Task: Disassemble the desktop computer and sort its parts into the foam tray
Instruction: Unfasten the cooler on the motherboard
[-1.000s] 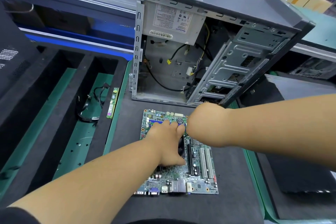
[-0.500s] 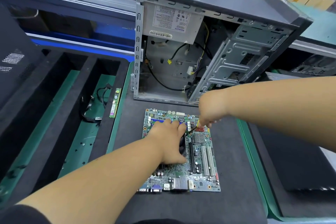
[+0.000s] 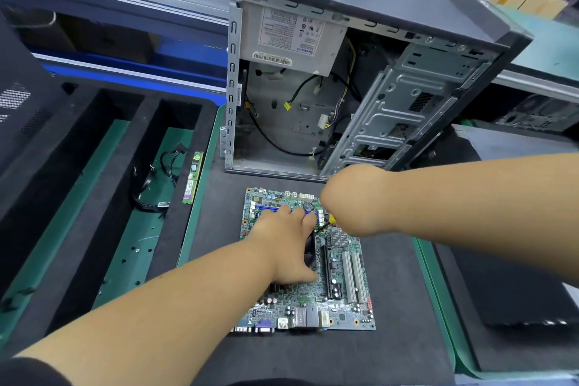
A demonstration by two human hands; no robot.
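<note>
Green motherboard (image 3: 341, 291) long axis toward case | left hand (image 3: 288, 247) presses fan | right hand (image 3: 351, 200) probably grips screwdriver (image 3: 326, 224)

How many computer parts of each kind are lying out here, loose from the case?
Motherboard: 1
Memory stick: 1
Cable bundle: 1
Total: 3 loose parts. The open case itself is not counted; the power supply sits inside it.

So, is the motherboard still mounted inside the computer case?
No, the motherboard lies flat on the dark foam mat in front of the open computer case, under both hands.
</note>
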